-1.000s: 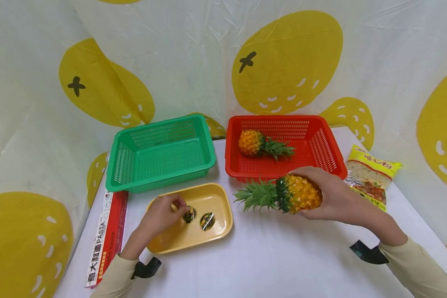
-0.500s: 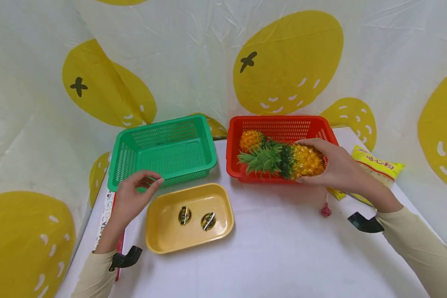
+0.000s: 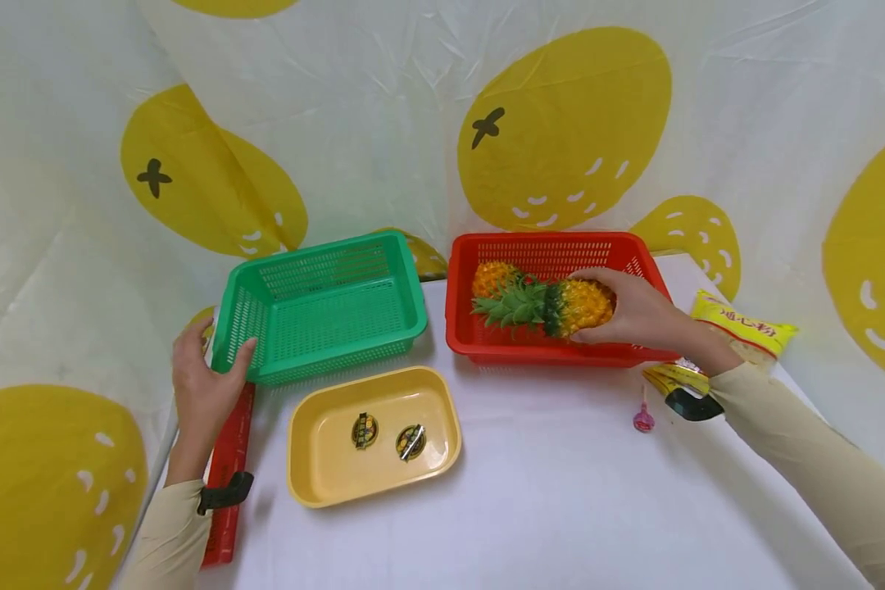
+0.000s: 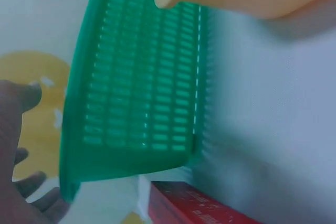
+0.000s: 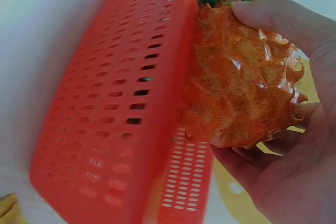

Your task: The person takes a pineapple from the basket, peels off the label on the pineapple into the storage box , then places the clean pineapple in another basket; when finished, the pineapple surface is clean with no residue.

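My right hand (image 3: 630, 310) grips a pineapple (image 3: 586, 308) by its yellow-orange body, low inside the red basket (image 3: 479, 350). Its green crown points left and overlaps another pineapple (image 3: 494, 279) lying in the same basket. In the right wrist view, the thumb lies across the top of the held pineapple (image 5: 241, 77), with fingers curled beneath, beside the red wall (image 5: 113, 93). My left hand (image 3: 205, 381) is at the left end of the green basket (image 3: 339, 354), thumb and fingers spread apart. The left wrist view shows its fingertips (image 4: 50, 203) close by the rim corner.
A yellow tray (image 3: 302, 483) with two round dark stickers stands in front of the green basket. A red box (image 3: 224, 492) lies under my left forearm. To the right are a yellow food bag (image 3: 752, 328) and a wrapped lollipop (image 3: 643, 419).
My left hand has left the tray and moved left and back to the green basket's end. My right hand has carried the pineapple back and down into the red basket, uncovering the lollipop.
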### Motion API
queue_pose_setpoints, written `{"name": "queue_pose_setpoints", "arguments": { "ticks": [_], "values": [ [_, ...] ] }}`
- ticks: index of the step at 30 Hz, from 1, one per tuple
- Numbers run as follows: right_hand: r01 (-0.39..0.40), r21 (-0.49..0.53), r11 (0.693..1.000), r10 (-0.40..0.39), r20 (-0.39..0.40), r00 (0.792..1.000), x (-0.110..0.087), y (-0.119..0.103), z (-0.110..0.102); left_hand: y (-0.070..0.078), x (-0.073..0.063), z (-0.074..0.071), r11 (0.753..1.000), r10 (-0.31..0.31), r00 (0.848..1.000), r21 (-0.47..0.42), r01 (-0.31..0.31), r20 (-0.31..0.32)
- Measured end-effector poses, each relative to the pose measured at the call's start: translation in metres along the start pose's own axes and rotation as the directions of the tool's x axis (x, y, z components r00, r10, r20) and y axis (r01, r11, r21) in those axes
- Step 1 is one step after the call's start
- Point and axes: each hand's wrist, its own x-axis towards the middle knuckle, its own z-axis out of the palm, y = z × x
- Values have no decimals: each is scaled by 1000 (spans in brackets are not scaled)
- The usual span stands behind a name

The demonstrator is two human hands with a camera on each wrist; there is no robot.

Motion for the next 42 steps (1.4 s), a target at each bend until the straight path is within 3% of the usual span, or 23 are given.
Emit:
{"name": "queue_pose_setpoints", "arguments": {
  "ticks": [3,6,10,13,18,27,42],
  "values": [
    [13,-1,1000,-13,25,1000,8,4,2,-4,-1,1,995,-95,992,6,95,77],
    [57,-26,998,-56,47,997,20,9,3,-6,-2,2,986,-167,971,30,164,171],
    [114,-61,992,-107,99,989,35,14,2,-11,-1,4,976,-213,932,107,189,294],
    [142,-74,987,-130,143,981,42,14,-2,-13,0,6,972,-228,908,133,193,351],
    [161,-57,985,-148,189,971,48,17,0,-12,1,8,975,-220,907,118,189,360],
    [163,-25,986,-150,271,951,54,24,11,-13,-2,13,963,-269,919,105,249,290],
    [208,-18,978,-187,363,913,52,30,20,-15,-5,15,962,-272,923,111,250,274]
  ]
}}
